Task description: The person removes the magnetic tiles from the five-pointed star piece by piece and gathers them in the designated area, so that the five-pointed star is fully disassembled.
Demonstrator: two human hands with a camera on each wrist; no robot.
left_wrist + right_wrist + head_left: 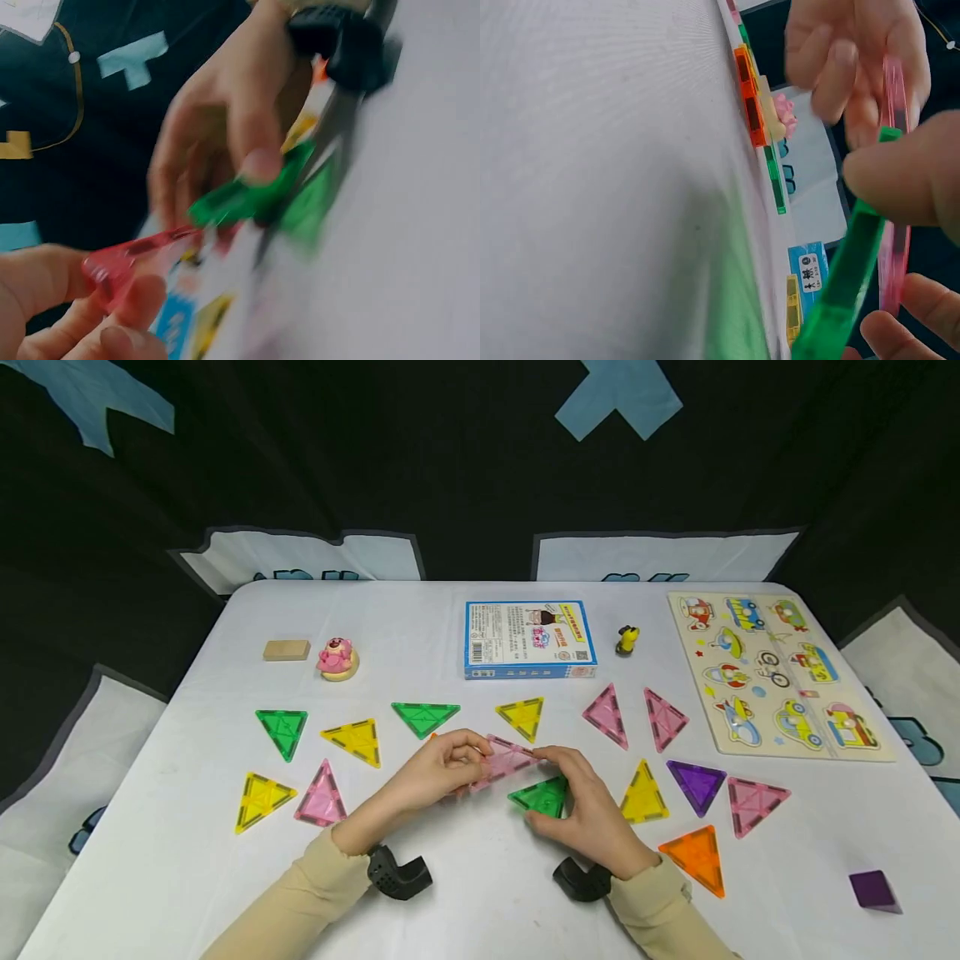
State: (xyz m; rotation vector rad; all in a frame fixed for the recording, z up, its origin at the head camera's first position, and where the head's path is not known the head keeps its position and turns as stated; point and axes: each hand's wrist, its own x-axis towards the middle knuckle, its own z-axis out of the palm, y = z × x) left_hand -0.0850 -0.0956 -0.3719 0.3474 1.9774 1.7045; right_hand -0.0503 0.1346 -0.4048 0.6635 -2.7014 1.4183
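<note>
My left hand (442, 767) pinches a translucent pink triangular magnetic tile (508, 758) above the white table. A green triangular tile (543, 797) is held in my right hand (591, 814), between thumb and fingers. The right fingertips also reach the pink tile's right corner. In the left wrist view the green tile (251, 196) is close beside the pink tile (131, 261). From the right wrist, the green tile (847, 281) appears in front of the pink tile (895, 266); whether they touch, I cannot tell. An orange piece behind the left hand is mostly hidden.
Loose triangular tiles lie around both hands, including a pink tile (322, 797), an orange tile (697, 858) and a purple tile (697, 785). Farther back are a blue-edged box (528, 639), a pink figurine (337, 658), a wooden block (287, 650) and a picture puzzle board (757, 693).
</note>
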